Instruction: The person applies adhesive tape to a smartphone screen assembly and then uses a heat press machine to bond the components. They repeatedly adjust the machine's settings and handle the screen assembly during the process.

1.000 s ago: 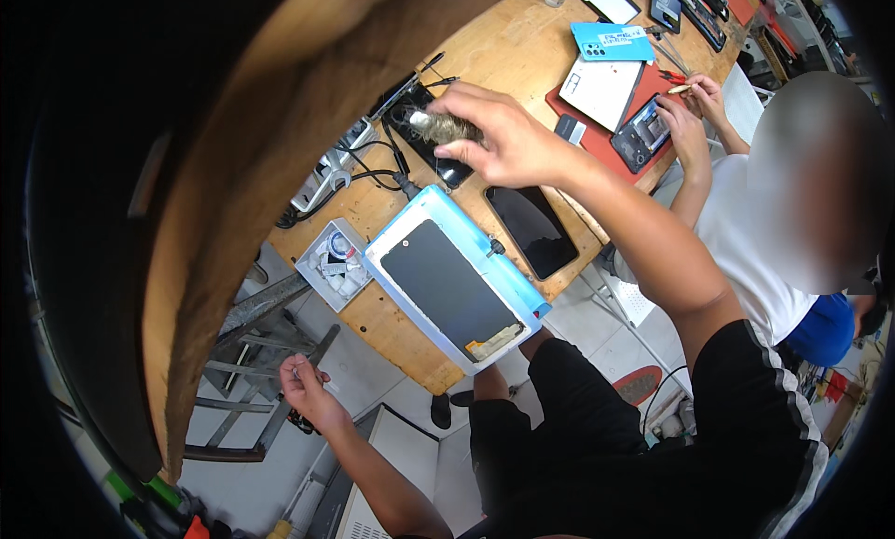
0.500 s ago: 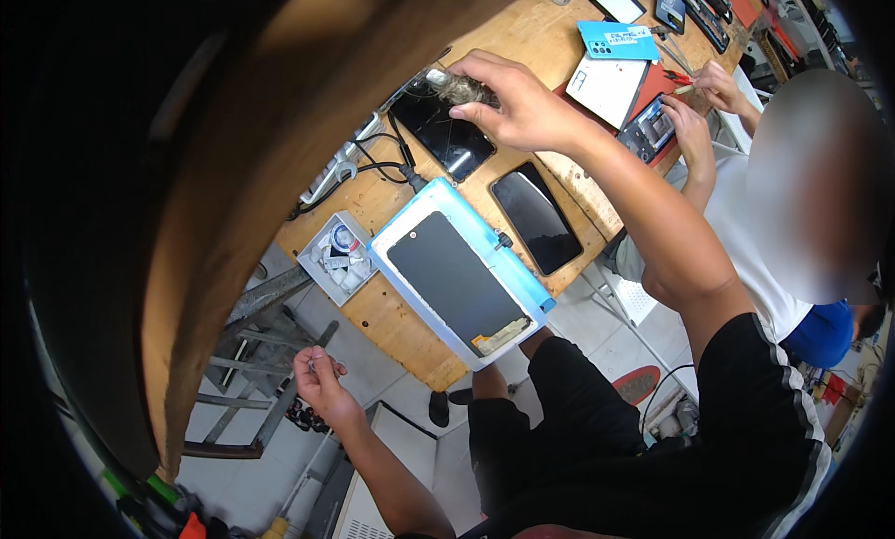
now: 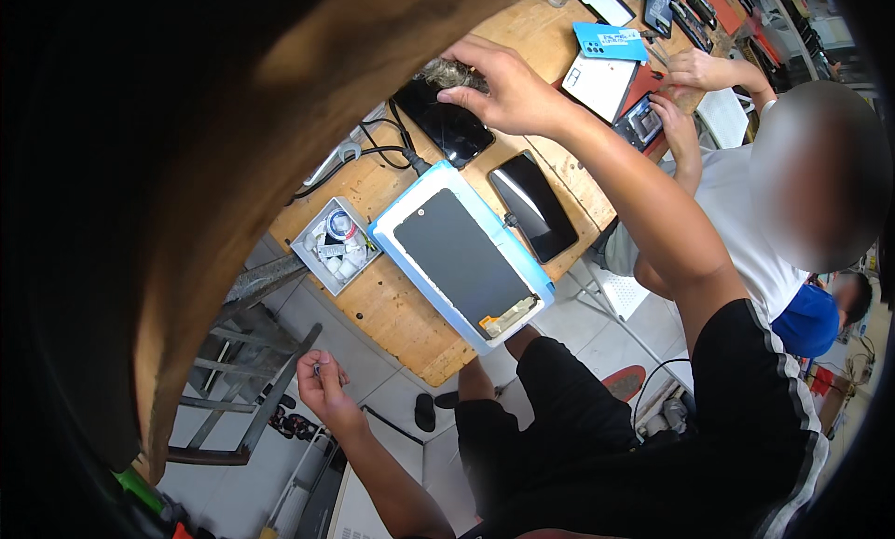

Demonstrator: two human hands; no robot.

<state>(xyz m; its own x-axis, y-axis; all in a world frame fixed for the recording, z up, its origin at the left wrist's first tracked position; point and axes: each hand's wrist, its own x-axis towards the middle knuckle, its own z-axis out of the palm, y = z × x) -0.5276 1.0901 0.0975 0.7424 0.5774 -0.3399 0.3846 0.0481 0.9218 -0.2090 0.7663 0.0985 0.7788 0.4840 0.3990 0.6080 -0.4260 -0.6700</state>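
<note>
My right hand (image 3: 503, 84) is closed around a tangled grey-brown fibrous wad (image 3: 451, 73), held over the far part of the workbench. A blurred brown edge hides part of the wad. Beneath this hand lies a dark phone (image 3: 446, 124) with a glossy screen. My left hand (image 3: 324, 390) is off the bench at lower left, fingers curled around a small shiny piece (image 3: 318, 369) too small to name. Between the hands, a dark phone display panel (image 3: 466, 264) rests on a blue-and-white flat device (image 3: 396, 250). Another black phone (image 3: 534, 206) lies right of it.
A grey tray (image 3: 309, 247) of small parts sits left of the device, near a wrench (image 3: 349, 153) and a black cable (image 3: 378, 151). On the right, a co-worker's hands (image 3: 679, 129) work at an opened phone (image 3: 640, 122). A ladder-like metal frame (image 3: 244, 390) stands lower left.
The view has shifted slightly. My right hand has moved a little up and left with the wad, now more hidden. One co-worker's hand has moved toward the opened phone.
</note>
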